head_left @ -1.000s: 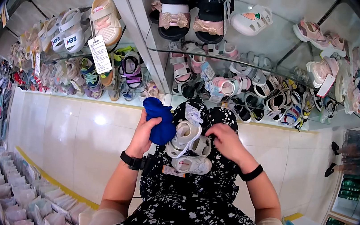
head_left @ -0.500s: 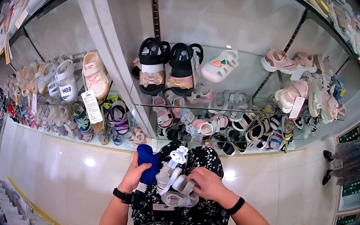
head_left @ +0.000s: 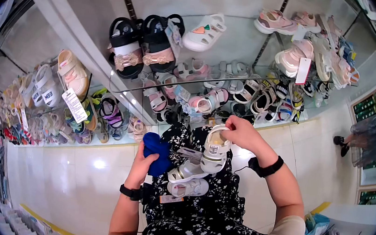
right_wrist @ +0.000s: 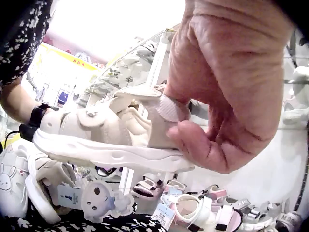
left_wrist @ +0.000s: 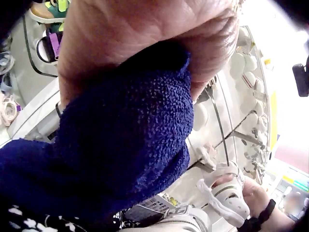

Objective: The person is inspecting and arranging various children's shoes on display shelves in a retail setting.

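Observation:
My left hand (head_left: 140,167) grips a bunched blue terry cloth (head_left: 157,155) over the lap, thumb across its front; the left wrist view shows the looped blue fabric (left_wrist: 130,130) close up. With its thumb and fingers, my right hand (head_left: 245,136) pinches a small white-and-beige child's sandal (head_left: 214,154) by the heel, above the lap. The right wrist view shows this sandal (right_wrist: 111,130) from the side, with its thick white sole. On the lap in the patterned black skirt (head_left: 194,221) lie a second white sandal (head_left: 187,172) and a white shoe (head_left: 188,187) with a printed front.
Glass shelves (head_left: 187,83) ahead carry many children's shoes, among them black platform sandals (head_left: 125,53) and a white carrot shoe (head_left: 205,32). A price tag (head_left: 75,106) hangs at the left shelf. A person's legs (head_left: 345,142) stand at the far right.
My right hand reached into the shoes on the lap, took one sandal by the heel and lifted it forward and up. The left hand keeps the blue cloth. The head view has shifted.

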Motion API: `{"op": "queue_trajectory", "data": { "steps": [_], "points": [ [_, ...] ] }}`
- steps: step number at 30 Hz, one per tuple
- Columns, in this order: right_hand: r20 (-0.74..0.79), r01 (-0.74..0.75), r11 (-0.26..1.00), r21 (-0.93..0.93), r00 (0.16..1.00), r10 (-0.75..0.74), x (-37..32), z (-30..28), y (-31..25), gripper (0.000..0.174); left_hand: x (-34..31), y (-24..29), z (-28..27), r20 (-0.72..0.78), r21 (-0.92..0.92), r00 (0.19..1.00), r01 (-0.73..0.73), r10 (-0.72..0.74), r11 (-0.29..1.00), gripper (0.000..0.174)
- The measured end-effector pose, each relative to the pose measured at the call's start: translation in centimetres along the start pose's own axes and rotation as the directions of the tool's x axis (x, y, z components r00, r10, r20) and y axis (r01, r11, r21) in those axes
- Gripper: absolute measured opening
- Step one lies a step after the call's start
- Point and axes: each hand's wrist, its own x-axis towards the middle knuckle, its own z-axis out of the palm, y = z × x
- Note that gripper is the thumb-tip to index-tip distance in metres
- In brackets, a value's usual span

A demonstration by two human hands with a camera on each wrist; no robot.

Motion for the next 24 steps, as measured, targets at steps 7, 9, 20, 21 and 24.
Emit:
{"op": "queue_trajectory", "data": {
  "steps": [7, 9, 20, 21, 24],
  "points": [
    [0.004, -0.063, 0.998, 0.026, 0.998, 0.063, 1.3, 0.8, 0.8, 0.029, -1.1, 2.7, -0.7, -0.094, -0.042, 0.994, -0.054, 0.050, 0.998, 0.056],
    [0.018, -0.082, 0.991, 0.105, 0.997, 0.081, 1.7, 0.7, 1.3, 0.024, -1.2, 2.9, -1.4, -0.114, -0.033, 0.990, -0.084, 0.080, 0.996, 0.055],
    [0.069, -0.104, 0.895, 0.435, 0.994, 0.082, -0.5, 0.0, 0.4, 0.022, -2.3, 4.7, -2.8, -0.218, -0.069, 0.969, -0.132, 0.114, 0.989, 0.057],
    [0.083, -0.102, 0.884, 0.457, 0.994, 0.072, -0.6, 0.3, 0.4, 0.023, -2.3, 4.8, -2.9, -0.220, -0.068, 0.968, -0.137, 0.119, 0.988, 0.057],
    [0.117, -0.096, 0.830, 0.550, 0.992, 0.038, -0.6, 1.8, 0.1, 0.024, -2.0, 4.8, -3.5, -0.217, -0.083, 0.968, -0.143, 0.122, 0.986, 0.058]
  ]
}}
